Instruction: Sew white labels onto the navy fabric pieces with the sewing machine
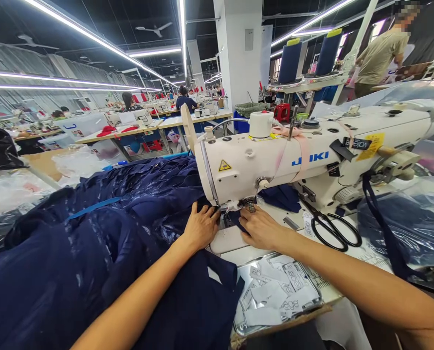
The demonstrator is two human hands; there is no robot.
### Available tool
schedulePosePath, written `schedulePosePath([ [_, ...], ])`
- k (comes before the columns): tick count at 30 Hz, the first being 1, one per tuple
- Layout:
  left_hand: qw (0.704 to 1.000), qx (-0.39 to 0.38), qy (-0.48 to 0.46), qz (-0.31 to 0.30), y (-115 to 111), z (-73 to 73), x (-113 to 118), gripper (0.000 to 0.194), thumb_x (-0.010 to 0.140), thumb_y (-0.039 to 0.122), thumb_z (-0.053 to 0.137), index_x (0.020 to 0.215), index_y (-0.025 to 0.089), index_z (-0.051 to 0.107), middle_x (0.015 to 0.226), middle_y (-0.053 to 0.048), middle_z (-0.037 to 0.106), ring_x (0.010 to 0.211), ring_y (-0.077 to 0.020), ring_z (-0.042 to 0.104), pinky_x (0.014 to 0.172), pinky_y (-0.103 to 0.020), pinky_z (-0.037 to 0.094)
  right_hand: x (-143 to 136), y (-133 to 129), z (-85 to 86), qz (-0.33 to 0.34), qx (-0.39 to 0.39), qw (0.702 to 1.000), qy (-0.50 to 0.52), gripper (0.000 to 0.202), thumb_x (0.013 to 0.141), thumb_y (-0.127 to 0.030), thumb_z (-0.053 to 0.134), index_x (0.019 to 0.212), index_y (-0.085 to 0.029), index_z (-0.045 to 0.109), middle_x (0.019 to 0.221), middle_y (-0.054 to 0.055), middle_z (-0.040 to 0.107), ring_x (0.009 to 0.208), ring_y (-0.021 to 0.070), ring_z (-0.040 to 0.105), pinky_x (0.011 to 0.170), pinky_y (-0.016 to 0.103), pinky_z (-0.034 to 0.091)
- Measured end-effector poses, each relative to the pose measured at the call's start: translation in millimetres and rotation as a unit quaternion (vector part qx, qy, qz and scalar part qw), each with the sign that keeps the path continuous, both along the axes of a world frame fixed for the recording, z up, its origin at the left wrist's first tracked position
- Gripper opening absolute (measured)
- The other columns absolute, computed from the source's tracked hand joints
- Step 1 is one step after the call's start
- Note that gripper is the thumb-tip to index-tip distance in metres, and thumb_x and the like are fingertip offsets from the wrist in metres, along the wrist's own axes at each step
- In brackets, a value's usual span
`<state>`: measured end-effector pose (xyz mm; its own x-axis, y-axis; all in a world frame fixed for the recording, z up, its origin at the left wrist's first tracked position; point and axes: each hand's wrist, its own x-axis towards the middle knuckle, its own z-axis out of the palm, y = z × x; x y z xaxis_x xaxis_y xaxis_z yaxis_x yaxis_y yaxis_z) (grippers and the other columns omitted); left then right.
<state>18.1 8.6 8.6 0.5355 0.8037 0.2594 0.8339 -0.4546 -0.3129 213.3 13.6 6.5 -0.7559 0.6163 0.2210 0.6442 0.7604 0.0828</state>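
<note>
A white sewing machine (239,167) stands before me with its needle area between my hands. My left hand (202,226) lies on navy cloth (129,253) just left of the presser foot, its fingers spread and flat. On the other side of the needle, my right hand (261,228) is closed, fingers bent and pressed onto a small piece of the cloth. The machine head partly hides those fingertips. A large heap of the same navy cloth spreads over the left side and hangs down in front.
Right of my right hand lie black-handled scissors (335,232). A metal tray (277,294) of white labels sits at the front edge. Plastic-wrapped navy cloth (410,218) is at the right. Thread cones (290,61) stand behind; a person (381,53) is at the far right.
</note>
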Motion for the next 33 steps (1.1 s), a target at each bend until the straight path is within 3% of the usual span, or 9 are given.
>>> schedulePosePath([
  [9,1.0,-0.002,0.001,-0.001,2,-1.4,0,0.03,0.077,0.018,0.043,0.101,0.015,0.06,0.093,-0.012,0.064,0.093,-0.0287,0.053,0.089,-0.055,0.03,-6,-3,-2.7,0.0,0.015,1.0,0.015,0.023,0.077,-0.027,0.05,0.079,-0.008,0.063,0.083,0.014,0.057,0.086,0.0244,0.05,0.086,0.039,0.034],
  [33,1.0,0.004,-0.029,0.008,18,-4.8,4,0.021,0.075,0.017,0.045,0.086,0.016,0.063,0.085,-0.011,0.065,0.088,-0.0278,0.057,0.088,-0.054,0.031,-17,-2,-9.7,-0.03,0.039,0.999,-0.004,0.034,0.082,-0.034,0.046,0.089,-0.004,0.063,0.091,0.017,0.057,0.086,0.0268,0.051,0.08,0.039,0.037],
])
